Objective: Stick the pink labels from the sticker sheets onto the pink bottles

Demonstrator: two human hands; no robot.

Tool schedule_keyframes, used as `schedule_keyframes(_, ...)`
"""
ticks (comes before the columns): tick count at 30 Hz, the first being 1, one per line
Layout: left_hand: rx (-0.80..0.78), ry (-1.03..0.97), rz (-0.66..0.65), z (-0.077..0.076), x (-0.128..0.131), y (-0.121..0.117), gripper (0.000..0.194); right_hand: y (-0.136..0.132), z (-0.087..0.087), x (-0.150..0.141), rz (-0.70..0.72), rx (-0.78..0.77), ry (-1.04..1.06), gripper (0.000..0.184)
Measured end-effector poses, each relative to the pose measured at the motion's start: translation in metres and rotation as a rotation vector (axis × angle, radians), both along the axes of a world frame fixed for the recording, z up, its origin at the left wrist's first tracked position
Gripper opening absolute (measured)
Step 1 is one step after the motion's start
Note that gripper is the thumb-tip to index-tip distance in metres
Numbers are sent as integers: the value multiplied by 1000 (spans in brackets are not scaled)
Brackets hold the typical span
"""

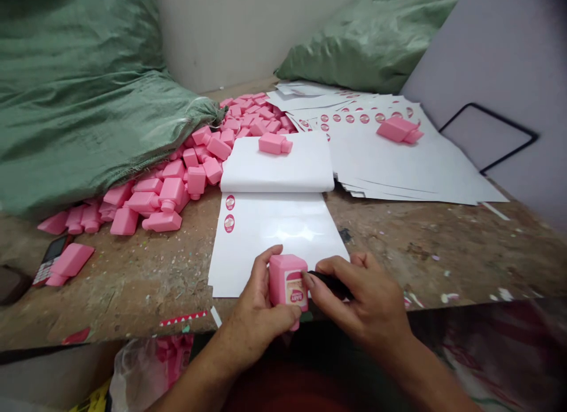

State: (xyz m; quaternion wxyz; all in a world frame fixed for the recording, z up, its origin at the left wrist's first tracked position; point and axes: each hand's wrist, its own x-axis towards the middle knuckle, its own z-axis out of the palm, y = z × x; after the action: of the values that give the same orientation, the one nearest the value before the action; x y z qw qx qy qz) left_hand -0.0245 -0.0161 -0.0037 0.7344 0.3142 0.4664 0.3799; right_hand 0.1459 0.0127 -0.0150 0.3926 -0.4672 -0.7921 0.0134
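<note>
My left hand [259, 311] is closed round a pink plastic bottle [277, 277], held over the table's front edge with its neck pointing down. A label [296, 289] with red print and the word BABY sits on the side facing me. In my right hand [365, 297] is a slim black tool [331, 283]; its kind is unclear because the fingers cover most of it. The right fingertips are at the label's upper right edge. Just beyond my hands lies a sticker sheet [274, 240] with two oval red stickers [229, 223] at its left. Its folded far part carries another pink bottle [273, 143].
Many pink bottles [172, 190] are heaped at the left beside a green sack [88, 104]. A stack of sticker sheets [398, 169] lies at the right with a bottle [398, 130] on top. A keypad phone [52, 258] lies far left. Below the edge hangs a clear bag [137, 370].
</note>
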Motion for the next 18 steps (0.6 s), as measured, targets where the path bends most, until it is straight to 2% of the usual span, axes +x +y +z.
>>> schedule_keyframes(3, -92, -158, 15, 3, 1, 0, 76, -1, 2, 1, 39, 116, -31, 27)
schedule_keyframes(6, -178, -297, -1, 6, 2, 1, 69, -7, 2, 3, 56, 102, 6, 20)
schedule_keyframes(9, -157, -298, 39, 7, 4, 1, 69, -13, -1, 5, -2, -83, 175, 7)
schedule_keyframes(11, -111, -241, 61, 6, 5, 0, 72, -15, -1, 4, -8, -229, 308, 6)
schedule_keyframes(15, 6, -83, 41, 1, 6, -3, 71, -13, 5, 1, 94, -440, 460, 2)
schedule_keyframes(18, 63, -68, 5, -2, 6, -5, 74, -10, 10, -1, 135, -522, 487, 11)
